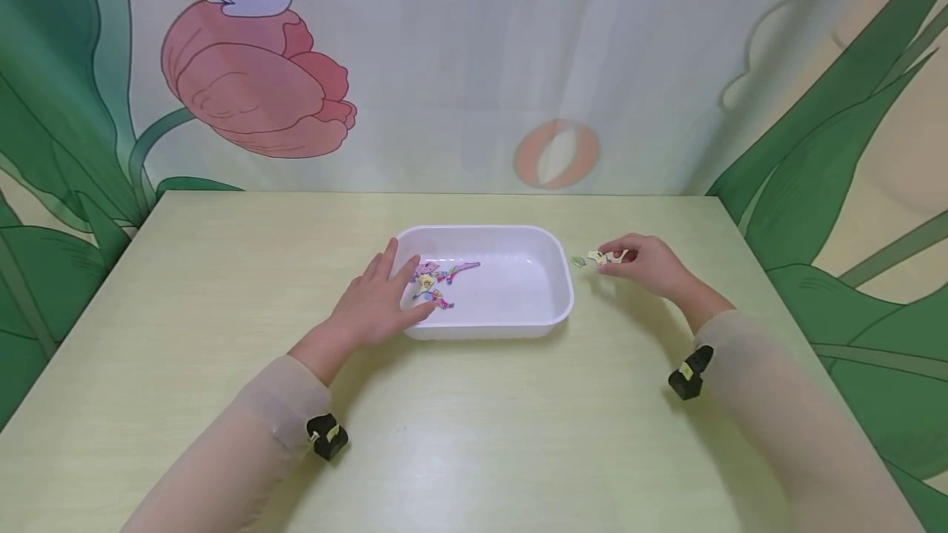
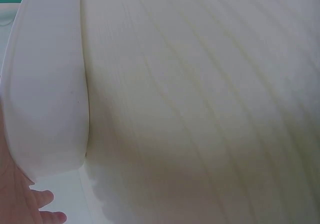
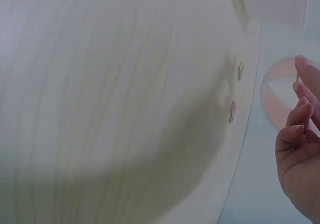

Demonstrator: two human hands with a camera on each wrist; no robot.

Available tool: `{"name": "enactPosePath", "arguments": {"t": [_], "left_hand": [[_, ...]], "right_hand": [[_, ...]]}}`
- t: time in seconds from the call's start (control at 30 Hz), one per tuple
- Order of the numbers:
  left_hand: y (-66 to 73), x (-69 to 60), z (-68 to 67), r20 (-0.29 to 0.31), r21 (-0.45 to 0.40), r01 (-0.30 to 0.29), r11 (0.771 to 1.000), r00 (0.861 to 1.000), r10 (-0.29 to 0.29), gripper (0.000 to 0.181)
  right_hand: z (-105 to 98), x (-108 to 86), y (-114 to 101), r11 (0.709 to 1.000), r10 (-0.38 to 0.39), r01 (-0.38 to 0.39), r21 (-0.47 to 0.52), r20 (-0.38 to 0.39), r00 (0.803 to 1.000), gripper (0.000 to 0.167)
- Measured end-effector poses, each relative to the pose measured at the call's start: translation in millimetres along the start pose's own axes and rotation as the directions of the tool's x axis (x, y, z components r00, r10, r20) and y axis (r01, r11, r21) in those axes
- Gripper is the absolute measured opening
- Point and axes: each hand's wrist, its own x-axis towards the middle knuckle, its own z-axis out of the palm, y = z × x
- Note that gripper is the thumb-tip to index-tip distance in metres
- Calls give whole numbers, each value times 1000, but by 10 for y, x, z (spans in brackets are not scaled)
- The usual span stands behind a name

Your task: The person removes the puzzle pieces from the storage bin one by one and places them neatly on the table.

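A white tray (image 1: 511, 286) holds several small colourful cutout pieces (image 1: 437, 278) in its left part. My left hand (image 1: 374, 298) rests with spread fingers on the tray's left end; the left wrist view shows part of that hand (image 2: 17, 199) beside the tray's wall (image 2: 45, 84). Right of the tray, my right hand (image 1: 648, 266) pinches a small pale piece (image 1: 596, 257) between thumb and fingers. In the right wrist view the hand (image 3: 305, 154) holds the thin piece (image 3: 297, 79) edge-on, above the table.
A small green piece (image 1: 578, 261) lies on the table just right of the tray. Two small pieces (image 3: 240, 70) lie on the table in the right wrist view. Behind the pale wooden table (image 1: 474, 418) hangs a printed curtain (image 1: 459, 64).
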Motion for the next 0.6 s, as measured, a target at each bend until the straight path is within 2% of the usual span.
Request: {"name": "enactPosePath", "arguments": {"t": [0.43, 0.6], "left_hand": [[-7, -4, 4, -1, 5, -2, 1000, 1000, 2, 83], [-4, 1, -3, -1, -2, -3, 1000, 1000, 3, 82]], "right_hand": [[-62, 21, 278, 996, 86, -86, -18, -12, 996, 42], [-72, 31, 372, 986, 169, -169, -17, -1, 986, 42]]}}
